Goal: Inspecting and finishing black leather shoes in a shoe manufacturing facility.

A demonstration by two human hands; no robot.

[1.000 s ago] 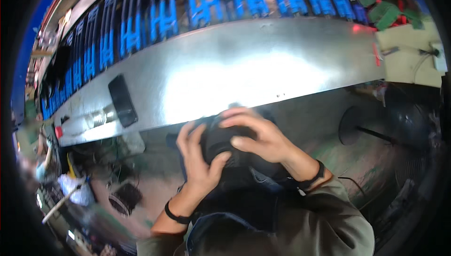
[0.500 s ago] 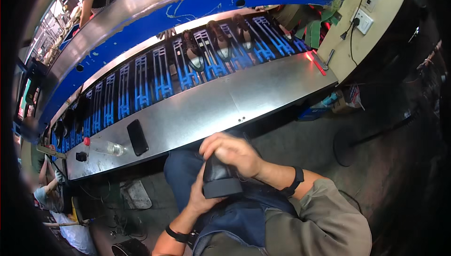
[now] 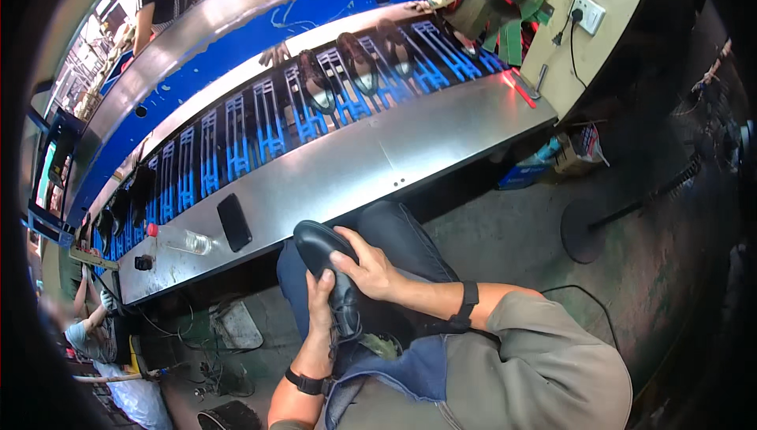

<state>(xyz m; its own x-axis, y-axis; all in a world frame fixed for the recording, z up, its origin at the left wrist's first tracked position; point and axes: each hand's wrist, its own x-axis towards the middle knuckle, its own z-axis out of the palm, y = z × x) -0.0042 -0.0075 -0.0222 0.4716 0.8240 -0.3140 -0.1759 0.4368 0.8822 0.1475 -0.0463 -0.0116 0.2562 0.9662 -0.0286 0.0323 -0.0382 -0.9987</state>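
A black lace-up leather shoe [image 3: 322, 245] lies over my lap, its rounded toe pointing away from me toward the bench edge. My left hand [image 3: 320, 308] grips it along the left side near the laces. Around the right side of the forefoot is my right hand [image 3: 369, 267], its thumb resting on the upper and its fingers wrapped about the edge. Dark laces hang by my left wrist. Some greenish-white material shows at the shoe's opening, close to my blue apron [image 3: 414, 367]. The sole is hidden from view.
Ahead runs a metal bench [image 3: 339, 173] with a phone [image 3: 233, 222], a clear bottle [image 3: 181, 239] and a small black object [image 3: 143, 262]. Beyond it, a rack conveyor [image 3: 268, 126] carries several shoes [image 3: 359, 63]. A hammer [image 3: 540, 81] lies at the right end. Other people work at left.
The shoe has turned from heel-toward-me with its sole edge showing to upper side up, toe away. My right hand has come down from above it to grip the forefoot.
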